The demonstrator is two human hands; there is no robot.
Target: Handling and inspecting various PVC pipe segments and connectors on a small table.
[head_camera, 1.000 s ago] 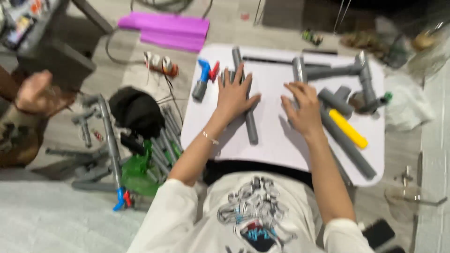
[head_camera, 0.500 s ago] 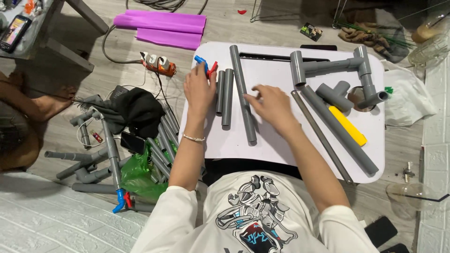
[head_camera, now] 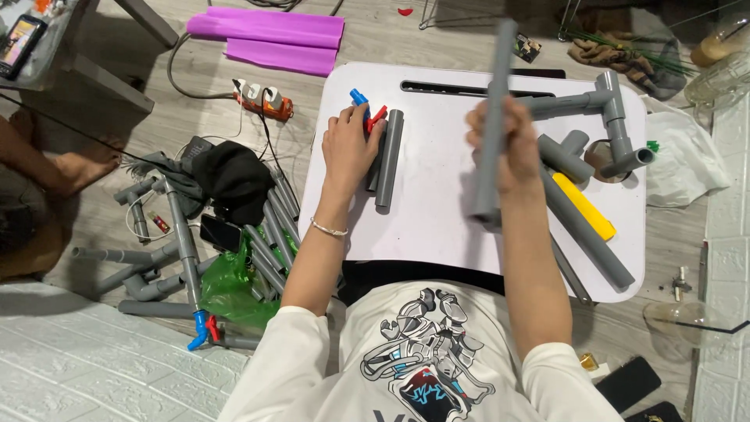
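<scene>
A: Floor, wood-grain: purple sheets, black bag, loose grey pipes around green plastic bag.
B: White desk: pipe assembly, yellow bar.
A: Right hand?
B: Fingers clamped on long grey pipe, raised over desk, nearly upright.
A: Left hand?
B: Flat on short grey pipes at desk's left edge, fingers together, beside blue-and-red cutter.

Long plastic pipe: plain grey
Short pipe lying on the tray: grey
Rounded lap table: white
Flat bar: yellow
Folded paper sheets: purple
Crumpled plastic bag: green
</scene>
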